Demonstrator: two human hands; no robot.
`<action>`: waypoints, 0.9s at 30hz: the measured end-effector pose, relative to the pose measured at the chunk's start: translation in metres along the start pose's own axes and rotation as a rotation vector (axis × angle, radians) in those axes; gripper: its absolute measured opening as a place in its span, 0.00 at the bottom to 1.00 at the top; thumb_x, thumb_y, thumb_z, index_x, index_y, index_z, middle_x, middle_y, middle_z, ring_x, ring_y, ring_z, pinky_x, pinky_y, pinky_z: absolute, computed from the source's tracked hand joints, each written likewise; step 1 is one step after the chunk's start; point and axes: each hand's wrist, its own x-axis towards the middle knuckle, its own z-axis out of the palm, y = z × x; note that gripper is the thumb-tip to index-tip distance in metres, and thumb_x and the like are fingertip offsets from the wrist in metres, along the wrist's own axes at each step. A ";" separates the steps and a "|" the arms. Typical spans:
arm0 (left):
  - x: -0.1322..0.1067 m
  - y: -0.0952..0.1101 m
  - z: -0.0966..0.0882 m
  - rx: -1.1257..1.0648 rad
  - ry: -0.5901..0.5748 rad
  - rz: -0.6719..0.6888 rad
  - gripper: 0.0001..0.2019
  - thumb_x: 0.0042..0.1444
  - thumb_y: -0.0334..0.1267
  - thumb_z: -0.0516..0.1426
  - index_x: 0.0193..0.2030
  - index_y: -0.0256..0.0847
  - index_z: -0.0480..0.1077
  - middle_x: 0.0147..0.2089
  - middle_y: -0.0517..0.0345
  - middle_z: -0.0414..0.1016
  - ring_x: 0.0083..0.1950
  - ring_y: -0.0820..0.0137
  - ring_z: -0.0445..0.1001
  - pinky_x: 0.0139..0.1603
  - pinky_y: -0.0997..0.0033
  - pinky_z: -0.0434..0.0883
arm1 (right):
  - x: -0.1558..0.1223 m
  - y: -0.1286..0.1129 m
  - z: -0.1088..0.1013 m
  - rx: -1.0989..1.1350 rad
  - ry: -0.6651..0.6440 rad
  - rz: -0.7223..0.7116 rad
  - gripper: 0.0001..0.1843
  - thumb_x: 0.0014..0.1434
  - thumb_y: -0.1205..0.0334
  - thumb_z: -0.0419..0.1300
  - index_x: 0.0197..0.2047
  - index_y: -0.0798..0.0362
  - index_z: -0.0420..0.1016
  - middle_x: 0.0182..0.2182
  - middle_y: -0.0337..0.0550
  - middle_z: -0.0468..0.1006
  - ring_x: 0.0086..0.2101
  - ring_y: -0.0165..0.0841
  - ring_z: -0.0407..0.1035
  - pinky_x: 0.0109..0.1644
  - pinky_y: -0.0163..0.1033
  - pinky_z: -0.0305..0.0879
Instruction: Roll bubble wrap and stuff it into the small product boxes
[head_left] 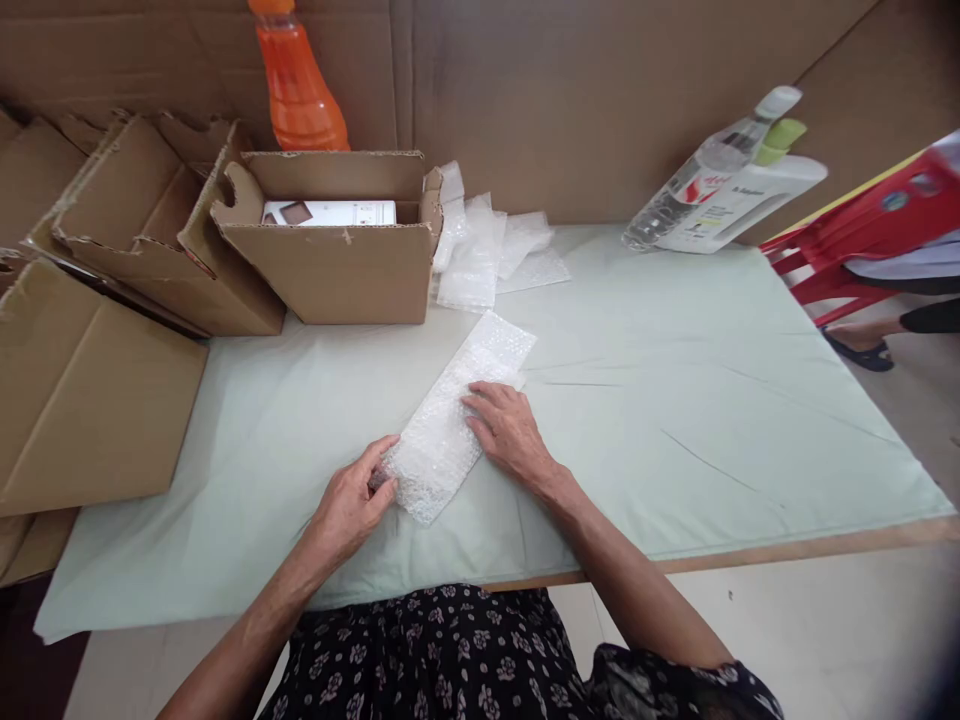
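A strip of clear bubble wrap (pixel 450 420) lies slantwise on the cloth in front of me. My left hand (pixel 352 505) is at its near left end, thumb and fingers curled around a small dark object (pixel 379 481) at the wrap's edge. Most of that object is hidden by the fingers and the wrap, so its kind does not show. On the right side of the strip, my right hand (pixel 506 425) lies with fingers stretched over the wrap, touching its upper face.
More bubble wrap pieces (pixel 472 255) are heaped beside a cardboard box (pixel 337 275) that holds a white box (pixel 345 213). Other open cartons (pixel 142 230) stand left. An orange bottle (pixel 300 90) is behind; a clear bottle (pixel 694 185) and white jug (pixel 739 205) stand back right, near a red chair (pixel 870 220).
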 end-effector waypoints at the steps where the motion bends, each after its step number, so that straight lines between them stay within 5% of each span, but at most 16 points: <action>1: -0.002 -0.001 0.001 -0.009 0.009 0.012 0.25 0.57 0.40 0.54 0.62 0.43 0.70 0.35 0.60 0.75 0.31 0.71 0.69 0.36 0.71 0.67 | 0.002 0.000 0.001 -0.006 0.001 0.000 0.17 0.65 0.65 0.54 0.55 0.49 0.77 0.57 0.51 0.76 0.54 0.48 0.68 0.55 0.55 0.66; 5: -0.008 -0.010 0.008 -0.129 0.033 -0.022 0.19 0.58 0.40 0.54 0.54 0.42 0.75 0.31 0.61 0.73 0.28 0.72 0.68 0.32 0.72 0.67 | 0.003 0.001 0.004 -0.007 0.058 -0.046 0.19 0.66 0.66 0.53 0.58 0.49 0.75 0.61 0.50 0.73 0.58 0.46 0.67 0.61 0.56 0.66; 10: -0.016 -0.016 0.009 -0.313 -0.021 -0.185 0.15 0.55 0.44 0.57 0.46 0.39 0.75 0.26 0.61 0.72 0.27 0.69 0.72 0.28 0.72 0.68 | 0.001 0.003 0.008 -0.034 -0.057 -0.099 0.20 0.66 0.66 0.53 0.58 0.50 0.75 0.63 0.50 0.71 0.63 0.47 0.64 0.63 0.58 0.66; 16: 0.003 0.017 -0.004 -0.744 -0.211 -0.218 0.16 0.52 0.47 0.62 0.41 0.36 0.73 0.27 0.58 0.76 0.27 0.71 0.75 0.32 0.70 0.73 | 0.005 0.007 0.008 0.016 -0.101 -0.139 0.19 0.67 0.67 0.52 0.58 0.53 0.76 0.63 0.53 0.72 0.64 0.47 0.64 0.64 0.58 0.66; 19: 0.034 0.041 -0.001 -0.857 -0.187 -0.135 0.19 0.53 0.46 0.63 0.46 0.34 0.74 0.37 0.50 0.79 0.40 0.65 0.79 0.39 0.67 0.75 | -0.001 0.007 -0.003 0.102 0.089 -0.076 0.18 0.67 0.67 0.51 0.54 0.52 0.77 0.62 0.53 0.73 0.61 0.43 0.68 0.63 0.54 0.68; 23: 0.075 0.056 0.011 -0.863 -0.246 -0.211 0.29 0.54 0.44 0.65 0.59 0.33 0.66 0.48 0.43 0.79 0.50 0.60 0.78 0.48 0.60 0.75 | -0.023 -0.008 -0.027 0.152 0.397 0.070 0.14 0.69 0.65 0.52 0.52 0.48 0.77 0.52 0.49 0.80 0.54 0.40 0.74 0.59 0.51 0.71; 27: 0.089 0.052 0.018 -0.843 -0.291 -0.243 0.36 0.56 0.41 0.64 0.67 0.34 0.56 0.50 0.42 0.77 0.48 0.63 0.77 0.50 0.59 0.74 | -0.038 -0.036 -0.027 0.123 0.220 -0.105 0.12 0.66 0.63 0.58 0.52 0.50 0.76 0.47 0.48 0.82 0.47 0.40 0.76 0.50 0.48 0.71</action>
